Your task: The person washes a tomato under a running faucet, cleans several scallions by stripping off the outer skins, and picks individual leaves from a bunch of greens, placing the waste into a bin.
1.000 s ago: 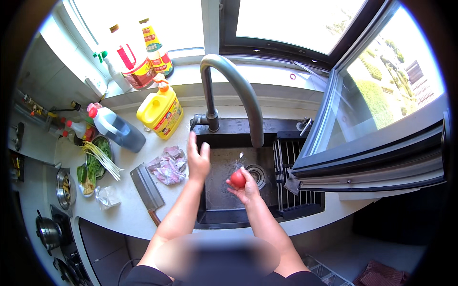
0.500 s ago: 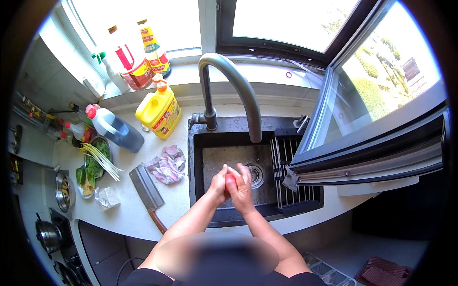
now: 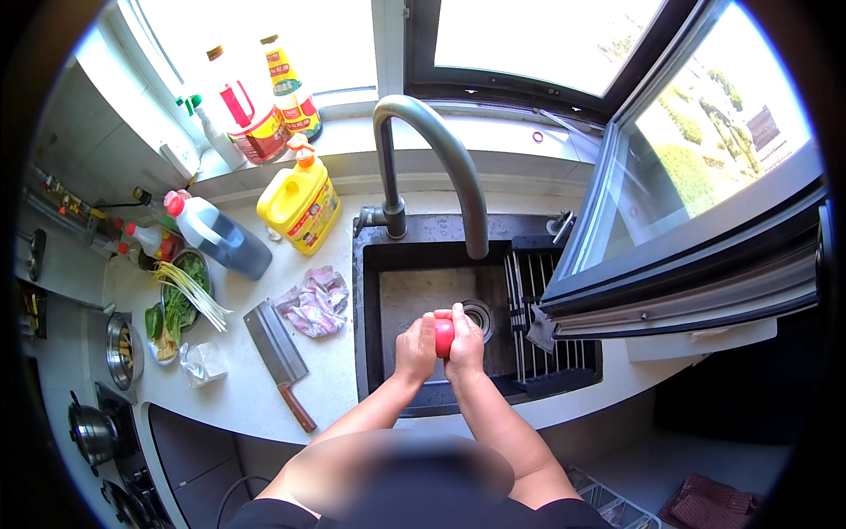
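Over the black sink (image 3: 370, 353), both my hands are closed around a smooth, round red tomato (image 3: 444, 337). My left hand (image 3: 416, 348) presses against its left side, while my right hand (image 3: 465, 342) wraps it from the right with the thumb side upward. Part of the tomato is hidden by my fingers and palms. The curved grey faucet (image 3: 441, 150) arches over the sink with its spout above and beyond my hands. Behind my right hand, the round drain (image 3: 478, 313) shows partly in the sink bottom.
A cleaver (image 3: 275, 344) and a crumpled cloth (image 3: 315, 301) lie left of the sink. Farther left are a yellow pump jug (image 3: 300, 207), a dark-liquid jug (image 3: 225, 238) and greens (image 3: 183, 304). A black drying rack (image 3: 551, 353) sits over the sink's right side, beneath the open window (image 3: 687, 220).
My hands have turned the tomato between them and shifted slightly right. My right fingers have closed in, and more of the tomato's red surface shows. The whole view has shifted a little.
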Motion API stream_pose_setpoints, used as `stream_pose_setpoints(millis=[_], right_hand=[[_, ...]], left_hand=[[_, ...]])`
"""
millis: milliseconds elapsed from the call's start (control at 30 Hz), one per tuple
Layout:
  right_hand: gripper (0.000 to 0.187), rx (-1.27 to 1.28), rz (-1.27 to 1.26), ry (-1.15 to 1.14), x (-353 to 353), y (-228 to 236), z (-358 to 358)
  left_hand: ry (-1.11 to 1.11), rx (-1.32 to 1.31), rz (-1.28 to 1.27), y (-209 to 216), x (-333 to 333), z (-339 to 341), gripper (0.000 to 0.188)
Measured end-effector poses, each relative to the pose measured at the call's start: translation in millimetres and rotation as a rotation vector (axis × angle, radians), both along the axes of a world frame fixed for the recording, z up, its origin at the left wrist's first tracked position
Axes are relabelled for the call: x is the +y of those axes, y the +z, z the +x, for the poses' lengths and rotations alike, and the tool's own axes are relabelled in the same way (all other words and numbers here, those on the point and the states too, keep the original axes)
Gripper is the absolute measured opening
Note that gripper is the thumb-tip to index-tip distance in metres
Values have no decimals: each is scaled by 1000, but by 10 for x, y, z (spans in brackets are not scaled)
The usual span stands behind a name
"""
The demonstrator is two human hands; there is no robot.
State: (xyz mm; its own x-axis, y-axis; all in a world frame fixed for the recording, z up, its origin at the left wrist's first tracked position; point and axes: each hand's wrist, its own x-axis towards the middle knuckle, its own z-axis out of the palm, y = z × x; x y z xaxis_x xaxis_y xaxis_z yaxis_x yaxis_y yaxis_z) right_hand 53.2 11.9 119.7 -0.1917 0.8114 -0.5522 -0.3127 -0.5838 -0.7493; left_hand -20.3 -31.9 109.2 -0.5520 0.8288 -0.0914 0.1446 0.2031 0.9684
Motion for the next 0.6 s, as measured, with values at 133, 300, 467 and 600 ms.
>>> stream_pose_setpoints(millis=[133, 300, 467, 600], right_hand=[[39, 111, -116, -54, 8, 9, 11], [39, 2, 250, 105, -68, -41, 85], [47, -195, 626, 276, -98, 50, 227], [49, -176, 506, 138, -86, 17, 121]], left_hand=[[-52, 88, -160, 172, -5, 72, 53], [41, -305, -83, -102, 34, 101, 43], [25, -950, -383, 244, 193, -35, 53], [-55, -347, -129, 27, 169, -28, 55]])
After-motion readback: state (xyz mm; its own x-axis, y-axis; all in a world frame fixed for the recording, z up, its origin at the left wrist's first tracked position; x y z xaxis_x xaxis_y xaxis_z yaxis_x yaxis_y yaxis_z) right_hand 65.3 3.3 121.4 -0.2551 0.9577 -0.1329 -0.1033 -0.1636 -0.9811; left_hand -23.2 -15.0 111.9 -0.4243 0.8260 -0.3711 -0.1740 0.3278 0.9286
